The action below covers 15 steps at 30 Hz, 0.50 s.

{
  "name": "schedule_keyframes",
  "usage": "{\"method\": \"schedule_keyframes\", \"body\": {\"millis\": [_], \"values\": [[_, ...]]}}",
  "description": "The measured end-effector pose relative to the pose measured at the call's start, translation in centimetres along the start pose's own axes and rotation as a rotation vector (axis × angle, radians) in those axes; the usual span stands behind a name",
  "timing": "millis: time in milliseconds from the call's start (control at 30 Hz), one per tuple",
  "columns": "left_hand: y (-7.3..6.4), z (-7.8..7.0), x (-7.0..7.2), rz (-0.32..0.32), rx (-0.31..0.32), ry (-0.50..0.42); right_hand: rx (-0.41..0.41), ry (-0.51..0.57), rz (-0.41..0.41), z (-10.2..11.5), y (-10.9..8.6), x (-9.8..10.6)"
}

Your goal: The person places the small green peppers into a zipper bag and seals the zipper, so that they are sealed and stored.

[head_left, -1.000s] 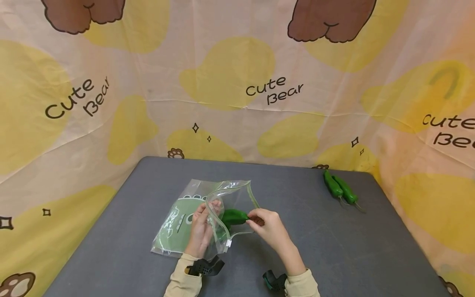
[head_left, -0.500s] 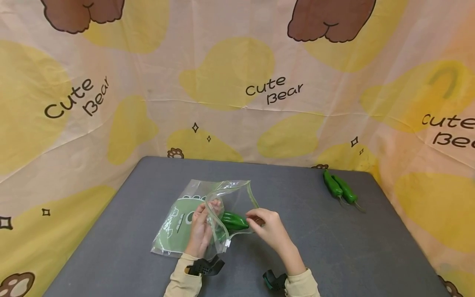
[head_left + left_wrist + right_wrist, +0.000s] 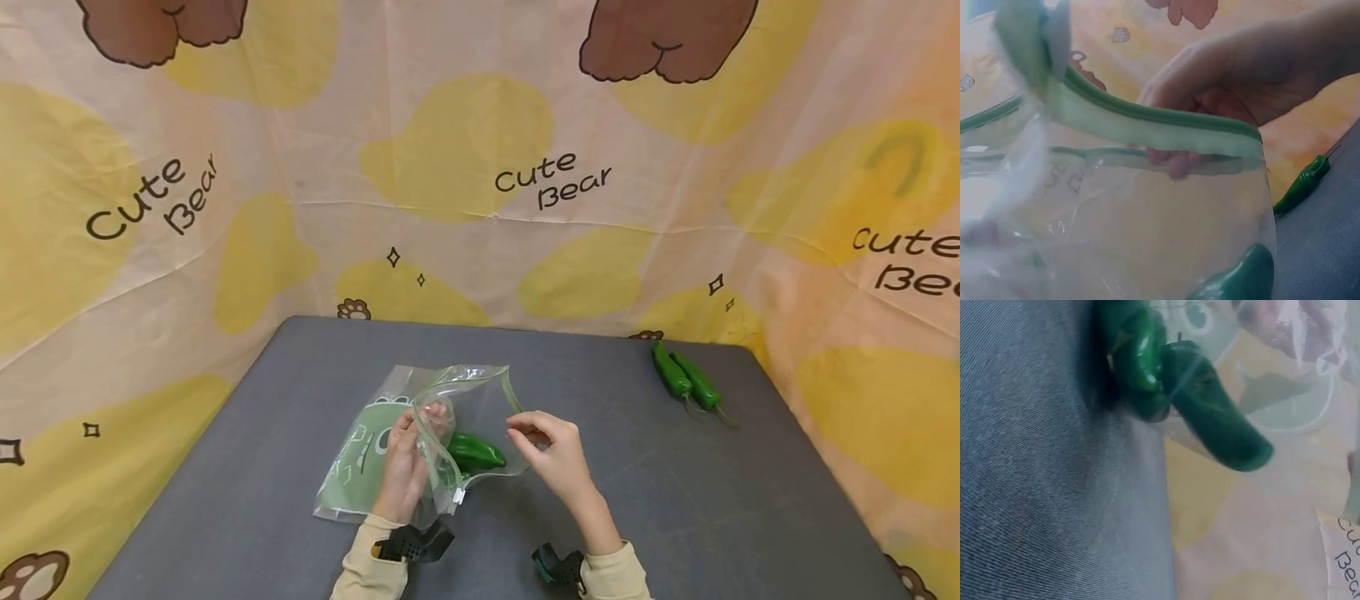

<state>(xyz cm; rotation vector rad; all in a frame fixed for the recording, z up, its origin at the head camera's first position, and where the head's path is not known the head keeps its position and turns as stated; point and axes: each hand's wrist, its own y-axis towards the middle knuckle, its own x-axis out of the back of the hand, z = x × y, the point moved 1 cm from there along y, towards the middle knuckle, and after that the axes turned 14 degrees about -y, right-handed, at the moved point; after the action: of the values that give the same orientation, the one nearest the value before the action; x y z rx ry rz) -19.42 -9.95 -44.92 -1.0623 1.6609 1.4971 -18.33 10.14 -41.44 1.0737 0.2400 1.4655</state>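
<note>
A clear zip bag (image 3: 517, 477) with a green cartoon print stands with its mouth spread toward the right. My left hand (image 3: 405, 471) holds it at the left side of the mouth, with some fingers seen through the plastic. Inside lies a green chili pepper (image 3: 477, 451), its tip also showing in the left wrist view. Through the plastic, the right wrist view shows this pepper (image 3: 1216, 409) against other green peppers (image 3: 1138, 362). My right hand (image 3: 558, 454) is at the right side of the mouth, thumb and forefinger apart, nothing between them. Its fingertips (image 3: 1179, 165) show through the bag.
Two more green chili peppers (image 3: 686, 379) lie side by side at the back right of the grey table (image 3: 712, 508). A white slider (image 3: 459, 496) sits on the bag's near rim. A printed cloth (image 3: 450, 167) hangs behind and beside the table.
My right hand has let go of the chili pepper and moved slightly right. The pepper has sunk a little lower in the bag. My left hand stays at the bag.
</note>
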Motion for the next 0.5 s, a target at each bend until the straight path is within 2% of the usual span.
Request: {"method": "schedule_keyframes", "body": {"millis": [167, 267, 500], "values": [[0.1, 0.0, 0.0, 0.001, 0.001, -0.029, -0.026, 0.089, -0.048, 1.6, 0.8, 1.3], [0.0, 0.0, 0.0, -0.001, -0.001, -0.031, -0.068, 0.103, -0.069, 1.5, 0.9, 1.9], [0.1, 0.0, 0.0, -0.01, -0.018, -0.057, -0.165, 0.168, -0.11, -1.7, -0.3, 2.7]]}}
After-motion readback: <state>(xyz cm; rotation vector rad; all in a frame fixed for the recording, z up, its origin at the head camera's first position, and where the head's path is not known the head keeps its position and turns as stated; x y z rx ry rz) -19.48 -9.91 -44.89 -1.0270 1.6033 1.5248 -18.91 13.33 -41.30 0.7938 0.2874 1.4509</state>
